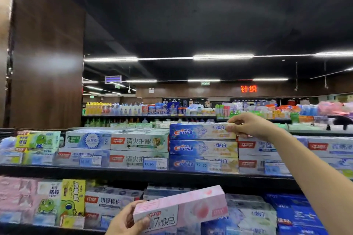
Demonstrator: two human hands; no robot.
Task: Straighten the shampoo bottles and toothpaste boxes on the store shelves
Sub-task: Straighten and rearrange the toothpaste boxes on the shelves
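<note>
Topping its stack, blue Crest box seems level; pink box tilts.

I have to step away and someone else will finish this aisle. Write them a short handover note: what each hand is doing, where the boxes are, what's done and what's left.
Left hand: holds a pink toothpaste box, tilted, in front of the lower shelf; not shelved.
Right hand: fingers pinch the right end of the top Crest box on the upper shelf.
That box tops a stack of three Crest boxes, which looks roughly squared up.
Left to do: let go of the Crest box once it is flush, find the pink box its place, then check the lower shelf, where a yellow frog box stands upright among flat boxes. No shampoo bottles are clearly in view.
</note>
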